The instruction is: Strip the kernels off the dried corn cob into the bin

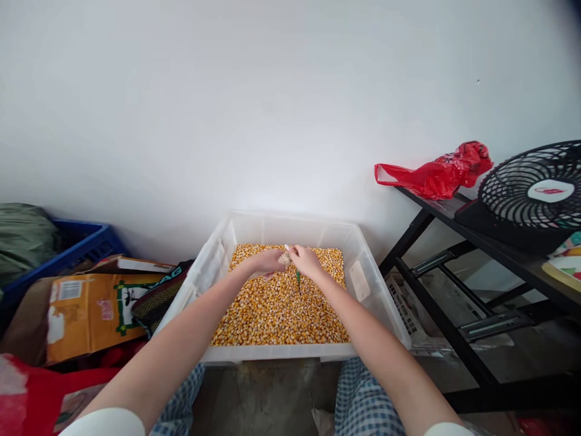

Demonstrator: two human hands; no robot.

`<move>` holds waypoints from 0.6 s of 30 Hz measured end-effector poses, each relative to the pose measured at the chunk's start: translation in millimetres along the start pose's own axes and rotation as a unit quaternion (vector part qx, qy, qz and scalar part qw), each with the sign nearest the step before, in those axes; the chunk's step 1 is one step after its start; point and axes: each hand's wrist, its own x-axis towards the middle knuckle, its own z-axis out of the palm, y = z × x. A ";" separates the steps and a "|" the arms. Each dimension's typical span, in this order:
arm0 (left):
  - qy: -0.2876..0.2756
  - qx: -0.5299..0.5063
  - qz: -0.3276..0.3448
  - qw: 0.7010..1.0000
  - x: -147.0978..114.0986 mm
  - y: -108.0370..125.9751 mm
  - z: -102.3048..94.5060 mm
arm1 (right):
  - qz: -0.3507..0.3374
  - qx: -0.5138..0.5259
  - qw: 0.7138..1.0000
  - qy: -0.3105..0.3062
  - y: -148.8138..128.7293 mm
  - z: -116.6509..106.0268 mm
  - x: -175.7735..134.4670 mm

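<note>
A translucent plastic bin holds a deep layer of loose yellow and white corn kernels. My left hand is closed around a pale, rough piece that looks like a corncob, low over the kernels. Meeting it from the other side is my right hand, with its thumb and fingers drawn together at the cob's top. Below the right palm a slim green and dark tool sticks out, pointing down; the fingers hide its upper part.
A black table frame stands at the right, bearing a red plastic bag and a black fan. To the left are an orange carton, a dark mesh bag and a blue crate. A white wall rises behind.
</note>
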 end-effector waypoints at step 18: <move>0.020 -0.112 0.024 0.993 -3.7 7.2 -4.5 | 0.019 0.028 0.999 0.021 -7.6 -1.2 2.3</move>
